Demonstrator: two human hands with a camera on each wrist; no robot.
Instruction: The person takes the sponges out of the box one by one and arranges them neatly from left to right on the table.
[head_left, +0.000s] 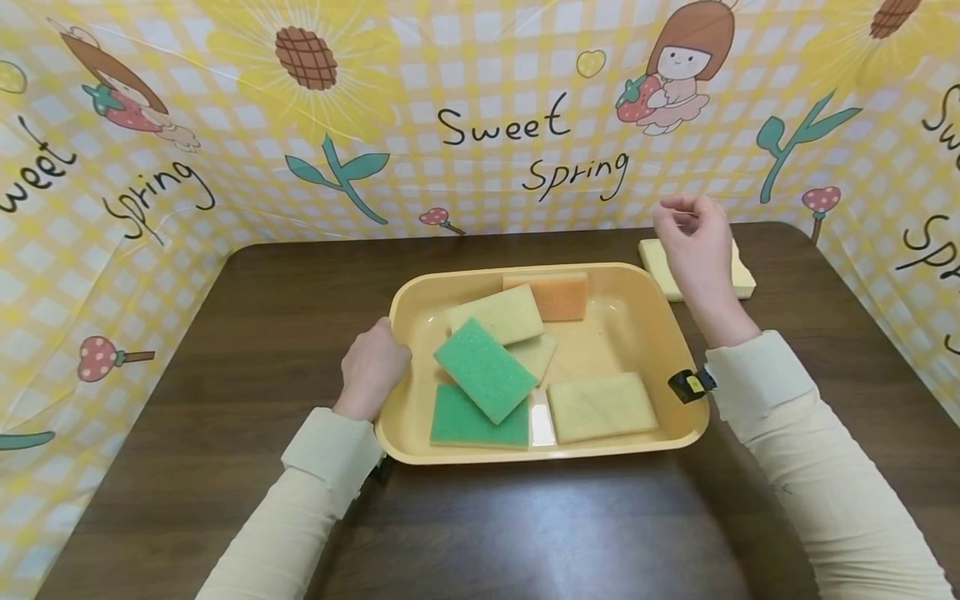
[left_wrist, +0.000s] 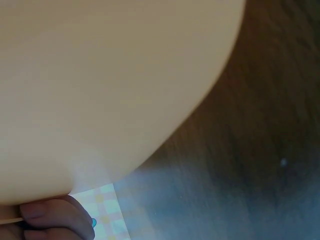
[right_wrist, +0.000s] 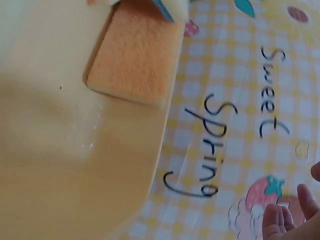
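Observation:
My left hand (head_left: 372,367) grips the left rim of a yellow plastic tray (head_left: 622,337). Its curled fingers (left_wrist: 55,217) show at the rim in the left wrist view, where the tray's outer side fills much of the picture. Inside lie two green-faced sponges (head_left: 486,371), one across the other, several pale yellow sponges (head_left: 602,407), and an orange sponge (head_left: 566,297) leaning on the back wall. Beyond the tray's right end, my right hand (head_left: 699,258) is raised with loosely bent fingers, holding nothing. Behind it, a pale yellow sponge (head_left: 660,271) lies on the table, partly hidden.
A dark wooden table (head_left: 247,358) extends around the tray. Yellow checked cloth (head_left: 480,192) printed with flowers and lettering stands along the back and both sides. A black strap with a small device (head_left: 692,385) sits at my right wrist, overlapping the tray's right wall.

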